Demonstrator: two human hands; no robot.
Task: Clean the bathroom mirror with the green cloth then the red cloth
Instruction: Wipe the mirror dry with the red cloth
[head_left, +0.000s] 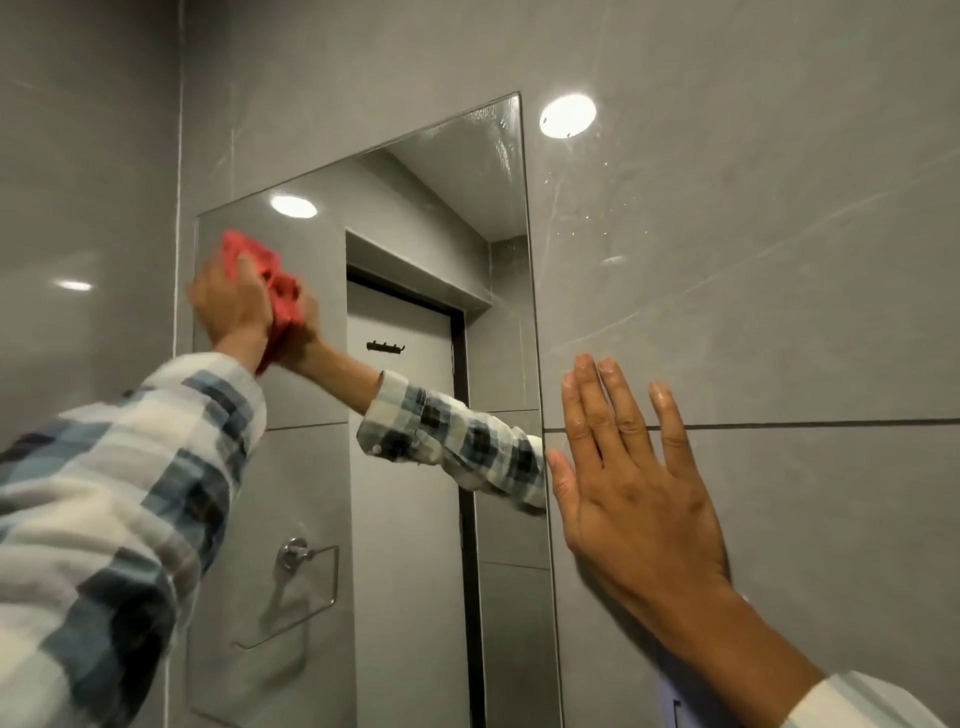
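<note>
A tall frameless bathroom mirror (415, 208) hangs on the grey tiled wall. My left hand (231, 306) is raised at the mirror's upper left corner and presses a bunched red cloth (272, 275) against the glass; the mirror shows the hand's reflection right behind it. My right hand (628, 483) lies flat with spread fingers on the wall tile just right of the mirror's edge, holding nothing. Streaks show near the mirror's top right corner. No green cloth is in view.
Grey glossy tiles (753, 312) cover the wall, with a dark grout line running right of the mirror. The mirror reflects a door with hooks, a chrome towel ring and a ceiling light. A side wall meets the mirror wall at the left.
</note>
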